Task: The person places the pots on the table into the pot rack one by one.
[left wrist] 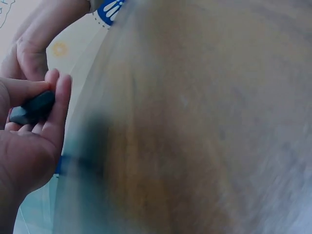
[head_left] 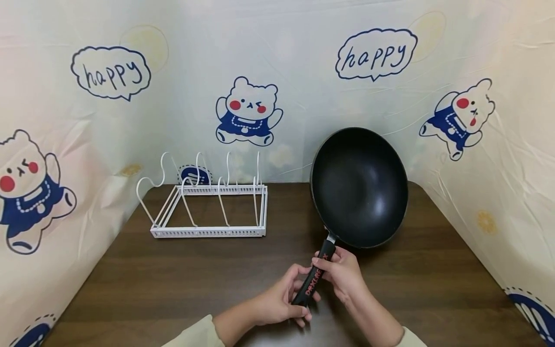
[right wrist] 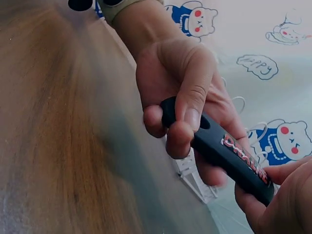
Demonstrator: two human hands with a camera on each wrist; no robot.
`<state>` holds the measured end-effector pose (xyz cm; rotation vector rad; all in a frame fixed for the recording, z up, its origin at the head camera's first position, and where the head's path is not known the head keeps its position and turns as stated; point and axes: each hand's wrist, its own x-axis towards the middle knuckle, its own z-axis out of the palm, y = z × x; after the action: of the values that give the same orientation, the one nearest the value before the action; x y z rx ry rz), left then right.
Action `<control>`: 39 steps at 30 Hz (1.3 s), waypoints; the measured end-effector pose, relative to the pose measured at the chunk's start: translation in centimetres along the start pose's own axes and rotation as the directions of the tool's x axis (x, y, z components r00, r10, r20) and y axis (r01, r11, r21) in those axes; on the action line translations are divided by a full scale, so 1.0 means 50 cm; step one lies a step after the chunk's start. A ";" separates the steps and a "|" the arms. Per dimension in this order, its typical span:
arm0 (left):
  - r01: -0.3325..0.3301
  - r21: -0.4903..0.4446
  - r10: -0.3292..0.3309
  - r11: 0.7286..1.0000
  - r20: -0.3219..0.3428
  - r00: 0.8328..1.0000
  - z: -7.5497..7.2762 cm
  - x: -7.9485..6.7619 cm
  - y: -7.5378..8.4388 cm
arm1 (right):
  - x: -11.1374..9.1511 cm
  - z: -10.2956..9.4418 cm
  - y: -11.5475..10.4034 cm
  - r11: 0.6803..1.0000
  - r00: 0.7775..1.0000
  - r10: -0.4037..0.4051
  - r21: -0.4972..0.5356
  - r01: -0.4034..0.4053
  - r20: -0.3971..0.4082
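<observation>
A black wok [head_left: 360, 185] with a dark, slightly glossy inside stands tilted up at the right, its bowl toward the back cloth. Its black handle [head_left: 314, 279], marked with red letters, slants down to the front left. My left hand [head_left: 282, 296] grips the handle's end; in the right wrist view the left thumb [right wrist: 191, 109] lies over it near the hanging hole. Higher up, close to the bowl, my right hand [head_left: 344, 274] pinches the handle between thumb and fingers. The left wrist view shows the handle's end [left wrist: 34, 108] between the left thumb and fingers.
A white rack [head_left: 208, 232] with several curved wire dividers stands at the back left of the dark wooden table [head_left: 173, 284]. Behind and on both sides hangs a pale cloth [head_left: 299, 48] printed with bears and "happy" bubbles.
</observation>
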<state>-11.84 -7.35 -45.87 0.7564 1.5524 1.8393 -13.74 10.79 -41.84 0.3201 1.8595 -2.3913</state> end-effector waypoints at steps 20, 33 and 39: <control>0.177 -0.580 0.000 0.795 0.292 0.957 -0.028 -0.005 -0.017 | -0.013 0.000 -0.023 0.999 0.995 -0.038 0.006 0.038 0.090; 0.271 -0.415 -0.119 0.869 0.356 0.927 -0.019 -0.006 -0.038 | -0.042 0.007 -0.029 0.987 0.969 -0.016 -0.154 0.055 0.245; 0.234 -0.376 -0.132 0.897 0.279 0.951 -0.015 -0.014 -0.040 | -0.051 0.028 -0.028 0.988 0.992 -0.014 -0.149 0.033 0.127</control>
<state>-11.79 -8.12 -48.01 0.5912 1.0000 1.7662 -11.70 9.68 -39.62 0.1321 1.9820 -2.2117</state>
